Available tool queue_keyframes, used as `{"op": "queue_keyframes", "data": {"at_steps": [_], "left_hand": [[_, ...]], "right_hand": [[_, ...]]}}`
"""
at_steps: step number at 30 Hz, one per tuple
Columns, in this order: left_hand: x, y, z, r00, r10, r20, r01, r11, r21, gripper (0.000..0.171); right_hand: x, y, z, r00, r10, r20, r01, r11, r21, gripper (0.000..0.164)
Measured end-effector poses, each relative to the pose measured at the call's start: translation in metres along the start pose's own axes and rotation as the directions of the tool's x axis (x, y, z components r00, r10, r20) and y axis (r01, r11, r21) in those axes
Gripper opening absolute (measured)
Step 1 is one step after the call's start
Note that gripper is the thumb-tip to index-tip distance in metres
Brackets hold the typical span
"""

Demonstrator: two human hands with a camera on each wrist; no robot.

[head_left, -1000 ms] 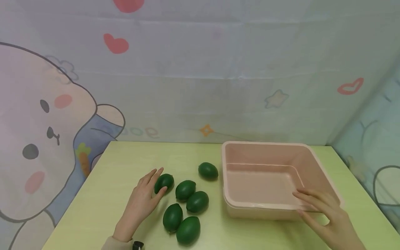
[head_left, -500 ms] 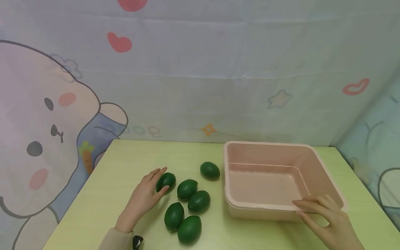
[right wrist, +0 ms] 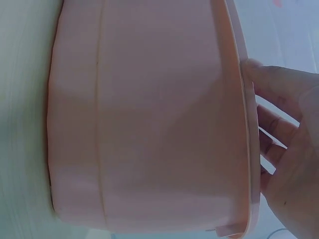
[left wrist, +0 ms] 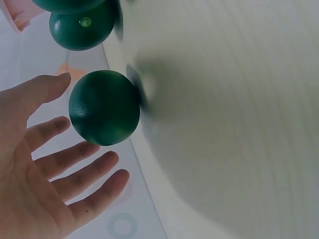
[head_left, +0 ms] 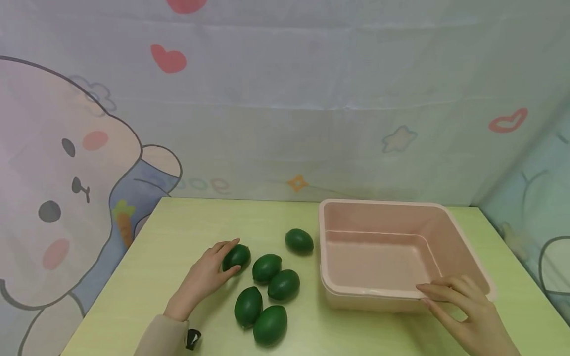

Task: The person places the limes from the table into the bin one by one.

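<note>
On the table's left half, my left hand point(head_left: 202, 274) reaches around a dark green lime point(head_left: 237, 257), thumb on the near side and fingers on the far side. The left wrist view has the fingers spread and fairly straight beside this lime point(left wrist: 104, 108), which rests on the table; firm contact cannot be made out. At the right, my right hand point(head_left: 469, 309) pinches the near rim of a pink plastic basin point(head_left: 374, 291). In the right wrist view the thumb lies on the outer side of the rim point(right wrist: 250, 134), other fingers behind it.
Several more limes lie on the light green table point(head_left: 205, 217): a touching pair point(head_left: 270, 325) in front, two point(head_left: 283, 285) behind them, and one point(head_left: 299, 241) just left of the basin. A printed cloth point(head_left: 267, 99) hangs behind the table.
My right hand has gone from hovering at the basin's near rim to pinching it. My left hand stays at the same lime, nearly still. The head view has shifted slightly.
</note>
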State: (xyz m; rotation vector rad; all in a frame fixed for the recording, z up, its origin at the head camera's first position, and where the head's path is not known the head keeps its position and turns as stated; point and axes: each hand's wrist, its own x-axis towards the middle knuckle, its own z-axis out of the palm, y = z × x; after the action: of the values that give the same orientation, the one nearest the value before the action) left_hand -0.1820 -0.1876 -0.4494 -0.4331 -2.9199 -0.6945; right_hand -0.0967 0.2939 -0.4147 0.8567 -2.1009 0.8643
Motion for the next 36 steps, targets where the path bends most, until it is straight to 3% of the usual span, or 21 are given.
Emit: {"op": "queue_keyframes", "data": {"at_steps": [9, 14, 19, 24, 36], "left_hand": [[0.003, -0.002, 0.004, 0.999, 0.015, 0.031, -0.015, 1.000, -0.003, 0.066], [0.004, -0.002, 0.006, 0.999, 0.017, 0.043, -0.017, 1.000, -0.011, 0.066], [0.007, -0.002, 0.007, 0.999, 0.021, 0.040, -0.021, 1.000, -0.015, 0.066], [0.011, -0.003, 0.010, 0.998, 0.035, 0.057, -0.034, 0.999, -0.024, 0.063], [0.015, -0.005, 0.011, 0.997, 0.031, 0.067, -0.029, 0.999, -0.025, 0.062]], "right_hand": [[0.005, 0.002, -0.009, 0.995, -0.010, 0.102, 0.018, 0.997, -0.074, 0.039], [0.007, 0.001, -0.014, 0.984, 0.043, 0.171, -0.023, 0.993, -0.117, 0.017], [0.012, -0.003, -0.016, 0.967, 0.118, 0.225, -0.079, 0.981, -0.176, 0.047], [0.014, -0.006, -0.020, 0.951, 0.173, 0.256, -0.119, 0.970, -0.213, 0.046], [0.017, -0.007, -0.021, 0.949, 0.167, 0.267, -0.103, 0.966, -0.235, 0.045]]}}
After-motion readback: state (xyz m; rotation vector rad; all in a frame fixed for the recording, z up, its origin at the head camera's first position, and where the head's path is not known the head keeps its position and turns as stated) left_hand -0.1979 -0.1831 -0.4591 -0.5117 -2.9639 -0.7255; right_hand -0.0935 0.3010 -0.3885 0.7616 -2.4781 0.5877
